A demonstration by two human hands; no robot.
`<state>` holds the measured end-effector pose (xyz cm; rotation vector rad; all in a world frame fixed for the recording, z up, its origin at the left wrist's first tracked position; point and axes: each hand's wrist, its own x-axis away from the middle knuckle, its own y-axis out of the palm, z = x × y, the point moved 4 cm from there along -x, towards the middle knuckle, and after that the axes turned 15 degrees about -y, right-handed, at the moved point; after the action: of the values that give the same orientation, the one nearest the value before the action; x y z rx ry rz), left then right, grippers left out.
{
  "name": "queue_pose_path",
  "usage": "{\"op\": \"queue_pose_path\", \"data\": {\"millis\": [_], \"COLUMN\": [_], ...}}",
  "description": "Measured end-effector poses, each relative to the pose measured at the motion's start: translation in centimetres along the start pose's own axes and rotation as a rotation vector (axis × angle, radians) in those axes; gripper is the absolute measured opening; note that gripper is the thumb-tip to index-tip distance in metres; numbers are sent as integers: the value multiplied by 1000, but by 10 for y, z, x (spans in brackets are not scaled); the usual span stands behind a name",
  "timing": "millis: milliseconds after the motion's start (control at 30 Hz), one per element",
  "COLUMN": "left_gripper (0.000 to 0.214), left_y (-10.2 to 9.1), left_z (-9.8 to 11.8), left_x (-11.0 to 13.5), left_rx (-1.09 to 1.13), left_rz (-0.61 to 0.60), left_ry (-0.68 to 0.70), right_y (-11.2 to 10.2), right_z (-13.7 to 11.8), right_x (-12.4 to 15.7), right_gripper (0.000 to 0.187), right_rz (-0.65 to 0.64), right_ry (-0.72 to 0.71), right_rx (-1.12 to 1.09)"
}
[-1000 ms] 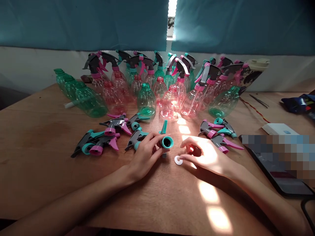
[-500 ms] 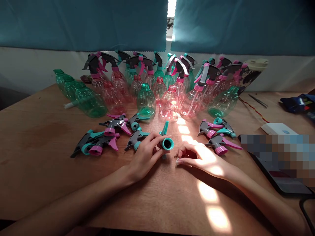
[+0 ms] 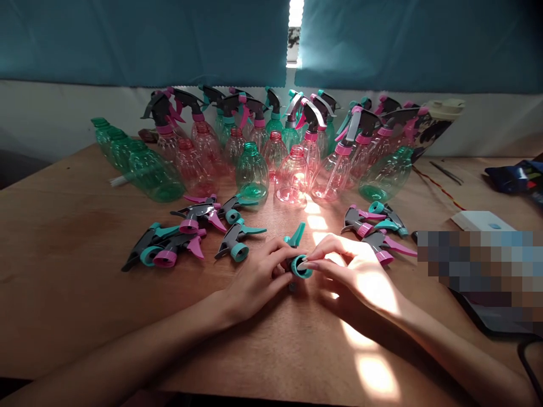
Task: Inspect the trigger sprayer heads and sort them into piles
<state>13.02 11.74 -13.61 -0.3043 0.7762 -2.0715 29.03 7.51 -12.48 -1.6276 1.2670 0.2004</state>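
Inward shift of right hand [image 3: 356, 271] onto teal collar [image 3: 300, 267] of spray trigger head [image 3: 292, 263] | long axis tilted, teal lever up and away, collar end toward right hand | left hand [image 3: 254, 280] curled closed around body | right fingertips [image 3: 311, 264] at collar rim, pinch unclear

Harsh daylight is being admitted through a narrow bright gap [image 3: 296, 28] between dim teal fabric curtains [image 3: 148, 39], and glowing patches of sunlight [image 3: 375, 376] are being cast across the brown wooden counter [image 3: 63, 271]. The right hand [image 3: 360, 277] is being washed with glare, the corners are being darkened, and a rectangular area [image 3: 479, 271] is being obscured by pixelation.
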Motion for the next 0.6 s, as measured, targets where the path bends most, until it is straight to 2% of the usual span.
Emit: {"op": "queue_pose_path", "data": {"millis": [133, 267, 400, 500, 600], "left_gripper": [36, 36, 34, 33, 35], "left_y": [-1, -1, -1, -1, -1], "left_z": [2, 3, 3, 3, 3], "left_x": [1, 1, 2, 2, 2], "left_rx": [3, -37, -31, -30, -50], "left_rz": [-6, 2, 5, 4, 2], "left_ry": [16, 20, 15, 21, 34], "right_y": [-6, -16, -17, -12, -9], "right_z": [3, 2, 0, 0, -1], "right_x": [-4, -6, -3, 0, 2], "right_gripper": [16, 19, 32, 46, 53], "right_rz": [123, 189, 90, -12, -51], "right_ry": [91, 172, 192, 165, 131], "right_rx": [-20, -74, -95, -96, -39]}}
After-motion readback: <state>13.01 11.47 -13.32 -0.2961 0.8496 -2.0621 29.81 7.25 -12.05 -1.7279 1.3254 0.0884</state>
